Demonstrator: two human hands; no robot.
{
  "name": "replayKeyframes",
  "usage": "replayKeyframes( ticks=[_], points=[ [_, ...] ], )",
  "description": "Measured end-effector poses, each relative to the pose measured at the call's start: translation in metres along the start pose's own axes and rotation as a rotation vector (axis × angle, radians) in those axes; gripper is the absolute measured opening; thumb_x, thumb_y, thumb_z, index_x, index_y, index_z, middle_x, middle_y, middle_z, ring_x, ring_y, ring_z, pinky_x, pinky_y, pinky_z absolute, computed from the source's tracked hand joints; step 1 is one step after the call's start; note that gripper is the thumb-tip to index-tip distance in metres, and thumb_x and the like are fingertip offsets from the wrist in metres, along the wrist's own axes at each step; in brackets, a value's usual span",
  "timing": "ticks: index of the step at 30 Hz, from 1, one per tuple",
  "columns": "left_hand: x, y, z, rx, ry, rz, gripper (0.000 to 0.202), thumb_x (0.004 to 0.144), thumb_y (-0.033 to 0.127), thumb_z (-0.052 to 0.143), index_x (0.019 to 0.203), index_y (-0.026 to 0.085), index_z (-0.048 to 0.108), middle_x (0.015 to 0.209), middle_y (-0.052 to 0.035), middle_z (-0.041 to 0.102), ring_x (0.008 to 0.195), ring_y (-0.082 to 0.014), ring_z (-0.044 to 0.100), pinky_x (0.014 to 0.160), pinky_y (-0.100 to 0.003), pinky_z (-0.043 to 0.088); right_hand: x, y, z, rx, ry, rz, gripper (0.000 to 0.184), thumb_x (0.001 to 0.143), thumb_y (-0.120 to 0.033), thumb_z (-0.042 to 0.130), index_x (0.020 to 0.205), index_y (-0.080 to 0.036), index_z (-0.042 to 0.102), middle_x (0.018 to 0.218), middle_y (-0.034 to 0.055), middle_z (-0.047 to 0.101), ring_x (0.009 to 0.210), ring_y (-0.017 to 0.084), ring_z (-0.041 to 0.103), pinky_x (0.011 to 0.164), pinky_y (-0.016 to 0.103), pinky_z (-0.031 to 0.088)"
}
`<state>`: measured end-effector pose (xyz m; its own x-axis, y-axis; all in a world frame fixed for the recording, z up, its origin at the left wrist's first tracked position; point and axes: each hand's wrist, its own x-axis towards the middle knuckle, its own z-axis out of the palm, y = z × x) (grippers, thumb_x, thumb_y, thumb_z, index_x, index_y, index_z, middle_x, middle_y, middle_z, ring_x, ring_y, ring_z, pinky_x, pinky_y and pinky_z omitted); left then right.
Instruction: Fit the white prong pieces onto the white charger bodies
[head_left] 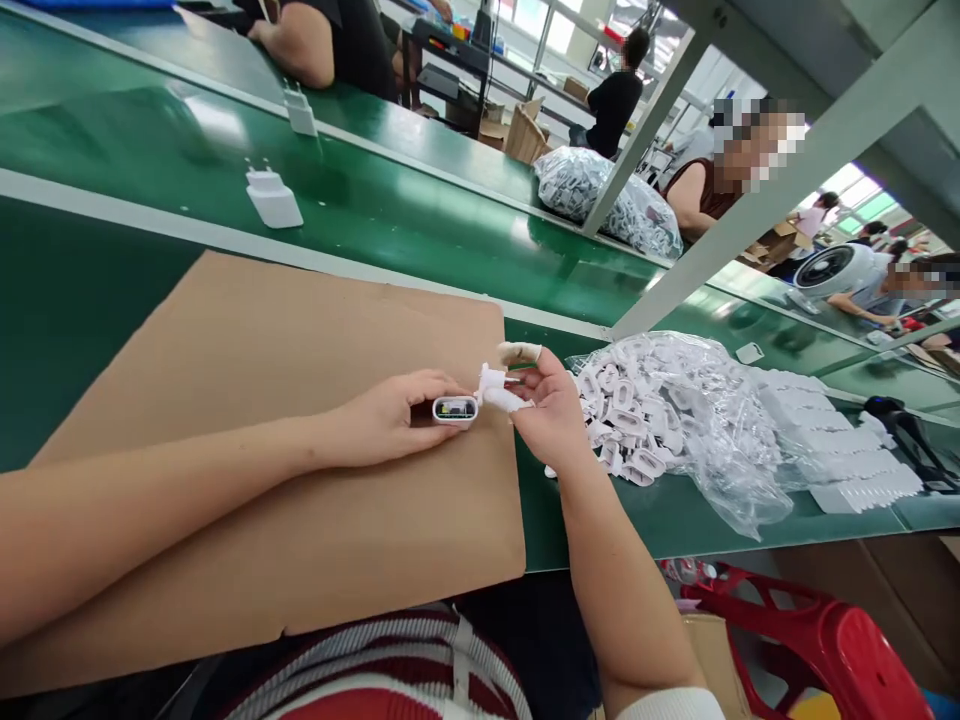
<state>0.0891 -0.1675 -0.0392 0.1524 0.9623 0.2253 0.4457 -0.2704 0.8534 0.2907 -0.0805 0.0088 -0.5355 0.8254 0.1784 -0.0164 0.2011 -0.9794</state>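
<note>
My left hand [401, 415] is closed around a white charger housing [455, 422], whose open end faces me and shows circuit parts inside. In my right hand [551, 405], with white covers on some fingertips, is a white plug cap with metal pins [491, 382], pinched just right of the housing. A small gap seems to separate cap and housing. Both hands are over the right part of a brown cardboard sheet [300, 350]. Right of my right hand, many loose white plug caps [622, 420] spill from a clear plastic bag [720, 420].
White chargers [274, 200] stand on the green conveyor belt [420, 215] beyond the cardboard. Rows of white housings [847, 450] lie at the far right. A metal post [720, 220] rises at the belt's edge. A red stool [840, 640] is below. Co-workers sit across the line.
</note>
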Motion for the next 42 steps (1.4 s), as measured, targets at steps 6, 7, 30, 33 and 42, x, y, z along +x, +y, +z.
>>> replayKeyframes(
  ticks=[6,7,30,33,42],
  points=[
    [0.003,0.004,-0.007,-0.085,-0.038,-0.065,0.044,0.085,0.054,0.076,0.115,0.022,0.072,0.111,-0.0063,0.071,0.101,-0.0247,0.067,0.088,-0.032,0.056,-0.017,-0.012,0.006,-0.506,-0.043,-0.33,0.007,0.091,-0.026,0.07,0.097,-0.023,0.067,0.096,0.0024,0.074,0.085,0.015,0.067,0.078,0.028,0.056],
    [0.003,0.004,-0.008,-0.089,-0.045,-0.062,0.039,0.086,0.054,0.074,0.109,0.021,0.074,0.107,-0.0054,0.071,0.097,-0.0236,0.066,0.086,-0.031,0.055,-0.019,-0.013,0.007,-0.589,-0.079,-0.384,0.003,0.094,-0.024,0.067,0.096,-0.024,0.067,0.095,0.0025,0.074,0.086,0.016,0.067,0.078,0.029,0.055],
    [0.004,0.006,-0.011,-0.052,-0.03,-0.013,0.031,0.087,0.051,0.07,0.086,0.019,0.072,0.089,-0.0018,0.065,0.085,-0.0191,0.062,0.075,-0.026,0.048,-0.018,-0.005,0.026,-1.009,-0.15,-0.463,0.01,0.094,-0.018,0.056,0.091,-0.022,0.065,0.083,0.0043,0.069,0.079,0.021,0.058,0.073,0.033,0.044],
    [0.004,0.007,-0.01,-0.037,-0.01,-0.011,0.032,0.087,0.052,0.07,0.087,0.02,0.072,0.089,-0.0018,0.066,0.087,-0.0199,0.063,0.075,-0.027,0.049,-0.016,-0.01,0.028,-1.072,-0.179,-0.427,0.015,0.087,-0.014,0.055,0.092,-0.023,0.066,0.081,0.0032,0.068,0.081,0.021,0.06,0.078,0.033,0.044],
    [0.001,0.002,-0.007,0.001,-0.006,0.035,0.033,0.09,0.052,0.068,0.101,0.022,0.075,0.1,-0.0041,0.07,0.096,-0.0233,0.066,0.082,-0.03,0.054,-0.019,0.005,0.025,-0.794,-0.069,-0.359,0.024,0.093,-0.028,0.063,0.116,-0.025,0.066,0.099,0.0032,0.075,0.091,0.02,0.07,0.111,0.044,0.047]
  ],
)
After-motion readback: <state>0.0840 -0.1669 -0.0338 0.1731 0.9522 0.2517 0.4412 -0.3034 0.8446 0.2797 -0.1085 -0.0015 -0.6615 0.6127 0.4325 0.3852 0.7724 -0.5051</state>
